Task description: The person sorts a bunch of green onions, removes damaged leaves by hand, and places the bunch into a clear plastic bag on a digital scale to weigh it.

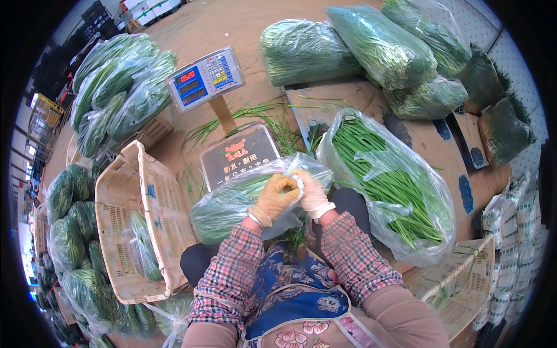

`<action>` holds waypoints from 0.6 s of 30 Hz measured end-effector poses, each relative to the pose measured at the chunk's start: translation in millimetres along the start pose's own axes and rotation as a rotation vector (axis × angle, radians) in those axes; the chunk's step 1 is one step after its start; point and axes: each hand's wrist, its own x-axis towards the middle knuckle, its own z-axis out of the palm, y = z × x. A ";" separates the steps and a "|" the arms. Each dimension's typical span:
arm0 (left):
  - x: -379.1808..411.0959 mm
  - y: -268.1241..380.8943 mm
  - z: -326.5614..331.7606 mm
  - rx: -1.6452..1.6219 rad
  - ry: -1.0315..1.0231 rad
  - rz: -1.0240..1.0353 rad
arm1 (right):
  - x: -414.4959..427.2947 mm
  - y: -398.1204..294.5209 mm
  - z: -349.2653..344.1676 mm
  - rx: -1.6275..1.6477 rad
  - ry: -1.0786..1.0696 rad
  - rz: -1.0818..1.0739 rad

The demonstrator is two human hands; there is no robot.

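Across my lap lies a clear plastic bag of green garlic chives point(233, 202), its right part overlapping the platform of a digital scale point(240, 152). My left hand point(274, 198), in a yellowish glove, pinches the bag's gathered edge between thumb and fingers. Right beside it my right hand point(312, 193), in a paler glove, grips the same bunched plastic. Fingertips of both hands nearly meet there. To the right rests a large, open plastic bag point(435, 200) full of loose long green chives point(383, 174). The scale's display point(188, 82) is lit with red digits.
A cream plastic crate point(172, 217) at left holds one bagged bundle point(145, 248). Filled bags point(122, 87) pile up behind it, with more bags point(74, 243) at far left. Large bagged bundles point(309, 52) lie on cardboard at back right. Another crate point(468, 282) stands at lower right. Loose stalks point(278, 126) litter the floor.
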 end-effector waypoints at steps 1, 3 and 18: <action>-1.0 1.1 1.1 0.083 0.046 0.058 | 0.9 -1.3 -1.5 0.071 0.004 0.015; -6.5 -1.8 -1.4 -0.183 0.108 -0.008 | 6.7 8.8 -0.5 0.300 0.028 0.228; -39.4 11.7 -28.0 -1.571 0.262 -0.041 | 11.4 -1.0 -53.2 1.594 0.109 0.415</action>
